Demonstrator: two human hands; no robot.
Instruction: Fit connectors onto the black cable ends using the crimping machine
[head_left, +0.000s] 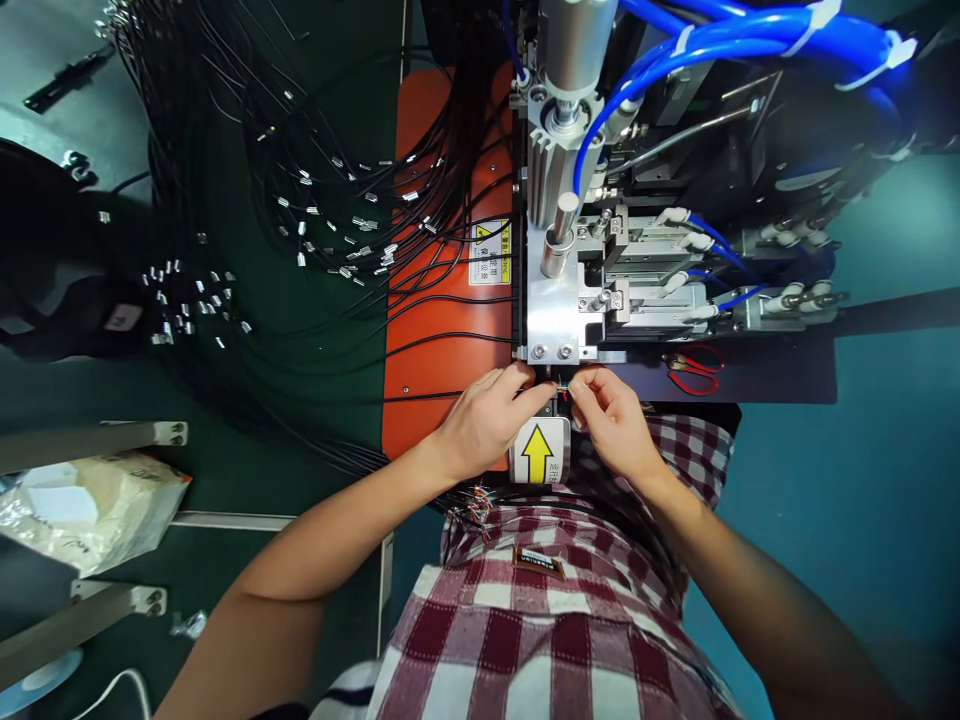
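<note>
At the front of the machine, my left hand point(487, 420) is closed on the end of a black cable point(431, 397) that comes in from the left. Thin coloured wires point(562, 388) fan out of that end in the small gap between my two hands. From the right, my right hand point(616, 425) pinches at the wire tips with thumb and forefinger. The metal machine head point(551, 325) stands just beyond the fingertips. Below the hands is a white label with a yellow arrow point(537, 453). My fingers partly cover the wires.
Many black cables with silvery ends point(360, 225) lie across the orange plate point(420, 430) and green table point(322, 390). Red-handled snips point(694, 372) lie to the right. Blue air hoses point(720, 35) arch above. More stripped cable ends point(476, 503) rest near my lap. A plastic bag point(97, 505) sits at left.
</note>
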